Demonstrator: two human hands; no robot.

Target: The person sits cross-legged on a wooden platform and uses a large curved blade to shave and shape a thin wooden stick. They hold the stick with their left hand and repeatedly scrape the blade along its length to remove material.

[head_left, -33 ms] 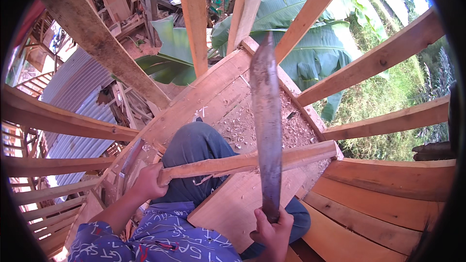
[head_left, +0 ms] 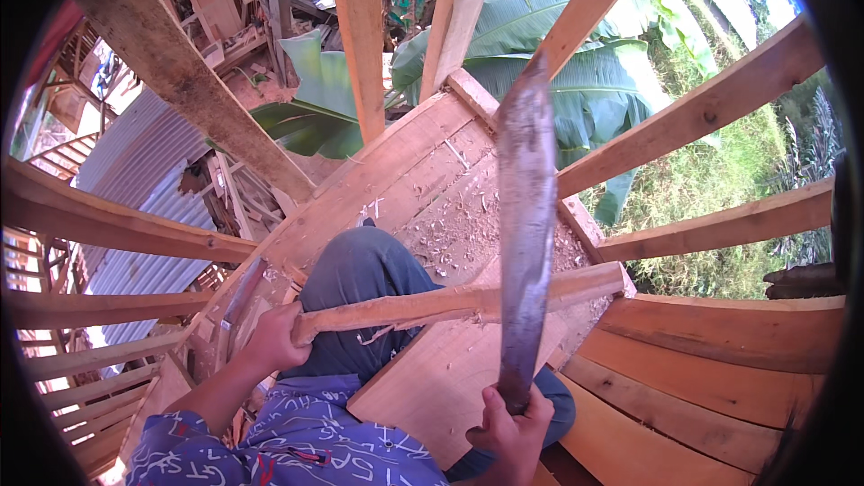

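Observation:
My left hand [head_left: 277,337] is wrapped round the near-left end of a long, roughly shaved wooden stick [head_left: 414,307]. The stick runs to the right across my knee and over a wide board [head_left: 450,378], and a thin curl of wood hangs from its underside. In my right hand [head_left: 515,421] is a machete [head_left: 528,198], its broad dark blade raised and pointing away from me. The blade crosses in front of the stick's right half and hides part of it. Fingers close round the machete's lower end, covering its handle.
Pale wood shavings [head_left: 450,247] lie on the plank floor [head_left: 387,175] ahead of my knee [head_left: 369,265]. Upright wooden posts [head_left: 355,45] ring the platform. Curved planks [head_left: 684,378] form a side at the right. Banana leaves [head_left: 594,90] and corrugated metal sheets [head_left: 148,207] are beyond.
The machete has swung to the right, its tip moving from above the floor's far corner toward the right-hand post. My left hand and the stick have stayed in place.

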